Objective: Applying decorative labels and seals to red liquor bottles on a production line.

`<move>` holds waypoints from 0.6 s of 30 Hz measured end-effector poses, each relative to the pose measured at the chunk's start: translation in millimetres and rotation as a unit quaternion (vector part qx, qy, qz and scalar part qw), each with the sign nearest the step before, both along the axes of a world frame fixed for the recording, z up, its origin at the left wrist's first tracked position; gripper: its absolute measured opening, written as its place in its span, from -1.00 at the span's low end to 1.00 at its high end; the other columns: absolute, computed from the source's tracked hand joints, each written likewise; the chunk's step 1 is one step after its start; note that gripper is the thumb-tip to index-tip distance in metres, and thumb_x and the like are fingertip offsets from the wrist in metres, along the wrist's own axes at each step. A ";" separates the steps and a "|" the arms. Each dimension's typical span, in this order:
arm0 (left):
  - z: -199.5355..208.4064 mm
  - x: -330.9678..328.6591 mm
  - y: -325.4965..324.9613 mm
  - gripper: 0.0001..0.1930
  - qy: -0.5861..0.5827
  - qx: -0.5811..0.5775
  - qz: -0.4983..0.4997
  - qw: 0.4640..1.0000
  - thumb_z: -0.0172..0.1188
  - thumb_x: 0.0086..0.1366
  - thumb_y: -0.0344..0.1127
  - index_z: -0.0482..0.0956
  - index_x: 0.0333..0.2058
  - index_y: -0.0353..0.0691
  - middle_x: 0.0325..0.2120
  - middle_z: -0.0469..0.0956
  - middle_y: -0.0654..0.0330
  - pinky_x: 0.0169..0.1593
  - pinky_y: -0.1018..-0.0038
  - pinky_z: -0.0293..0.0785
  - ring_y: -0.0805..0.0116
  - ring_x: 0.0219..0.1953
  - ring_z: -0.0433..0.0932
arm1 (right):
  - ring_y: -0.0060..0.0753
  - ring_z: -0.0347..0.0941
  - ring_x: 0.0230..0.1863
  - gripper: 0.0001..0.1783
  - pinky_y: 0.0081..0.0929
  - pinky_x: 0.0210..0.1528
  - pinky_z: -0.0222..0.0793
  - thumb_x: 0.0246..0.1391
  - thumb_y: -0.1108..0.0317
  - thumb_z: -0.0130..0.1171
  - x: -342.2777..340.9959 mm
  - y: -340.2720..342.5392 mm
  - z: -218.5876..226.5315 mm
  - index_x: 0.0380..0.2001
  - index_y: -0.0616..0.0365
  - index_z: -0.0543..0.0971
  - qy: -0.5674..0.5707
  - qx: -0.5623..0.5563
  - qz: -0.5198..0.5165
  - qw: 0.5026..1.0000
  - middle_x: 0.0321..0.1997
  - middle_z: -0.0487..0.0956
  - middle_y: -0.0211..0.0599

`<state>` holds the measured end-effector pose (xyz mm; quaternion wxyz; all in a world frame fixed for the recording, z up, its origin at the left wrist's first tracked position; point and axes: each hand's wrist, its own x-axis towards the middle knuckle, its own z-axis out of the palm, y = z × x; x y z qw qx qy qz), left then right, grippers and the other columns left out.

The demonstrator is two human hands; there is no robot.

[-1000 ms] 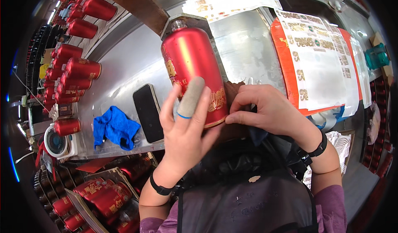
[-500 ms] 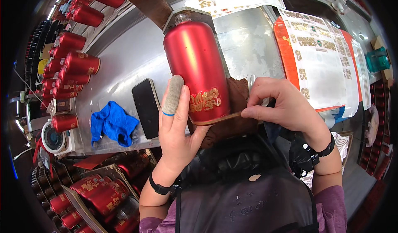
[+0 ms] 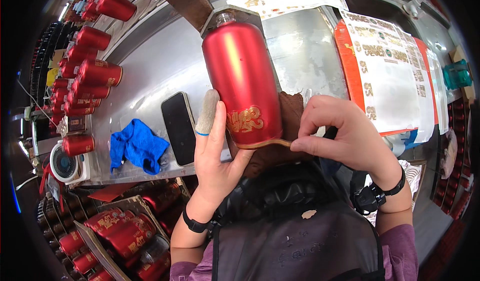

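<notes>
A glossy red bottle [image 3: 242,71] with a raised gold emblem lies in front of me, its clear neck pointing away. My left hand [image 3: 215,153] steadies it from the left near the base; the fingers lie along its side and the thumb reaches under the bottom edge. One of those fingers wears a grey knitted finger cot [image 3: 207,112] with a blue rim. From the bottle's base edge a narrow gold-brown strip [image 3: 267,143] runs to the right, and my right hand [image 3: 332,131] pinches its free end between thumb and index finger. A brown cloth [image 3: 291,112] is beside the bottle.
A phone [image 3: 177,126] and a crumpled blue cloth [image 3: 138,146] lie on the metal table [image 3: 150,71] to the left. Sticker sheets [image 3: 387,76] lie at right. A brown metal bar [image 3: 182,3] slants beyond the neck. Red bottles [image 3: 100,73] stand far left; a crate [image 3: 95,243] holds more.
The bottle has rolled slightly to the left, shifting its emblem that way. The strip now bends along the base edge where it ran straighter before. Both hands keep their holds.
</notes>
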<state>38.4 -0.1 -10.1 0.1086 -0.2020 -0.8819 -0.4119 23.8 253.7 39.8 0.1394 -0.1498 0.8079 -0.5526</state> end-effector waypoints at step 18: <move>1.9 1.4 -0.7 -0.17 0.007 -0.011 0.002 1.000 0.45 0.07 -0.43 0.26 0.31 -0.39 0.26 0.31 -0.22 0.30 0.18 0.31 -0.17 0.30 0.33 | -0.26 0.47 -0.38 -0.79 -0.37 -0.30 0.38 -0.02 0.29 0.40 -1.5 1.3 -9.7 -0.52 0.20 0.62 0.009 0.029 -0.014 0.999 -0.49 0.52 -0.29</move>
